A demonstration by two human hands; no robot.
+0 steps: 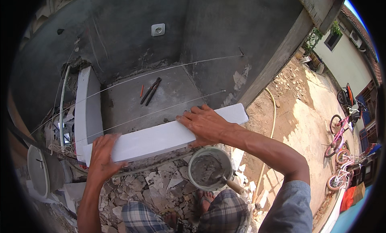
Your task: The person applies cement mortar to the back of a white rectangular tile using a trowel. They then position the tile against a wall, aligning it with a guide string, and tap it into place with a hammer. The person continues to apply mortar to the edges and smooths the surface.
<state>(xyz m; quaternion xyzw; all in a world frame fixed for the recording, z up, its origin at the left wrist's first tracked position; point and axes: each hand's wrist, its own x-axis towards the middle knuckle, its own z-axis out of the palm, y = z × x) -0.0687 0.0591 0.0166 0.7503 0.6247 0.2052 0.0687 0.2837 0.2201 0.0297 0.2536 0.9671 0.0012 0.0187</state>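
A long white lightweight concrete block lies crosswise in front of me, along the near edge of the grey floor slab. Around its left end, my left hand is closed, with the thumb on the near side. My right hand grips it right of the middle, fingers over the far edge. A second white block stands on edge at the left, running back to the wall and close to the held block's left end. Just below my right hand sits a bucket of grey mortar, holding a trowel with a wooden handle.
Two taut strings cross above the slab. Black-handled pincers and a small orange stick lie on it. Broken rubble surrounds my feet. A yellowish hose and bicycles are at the right; a tub stands left.
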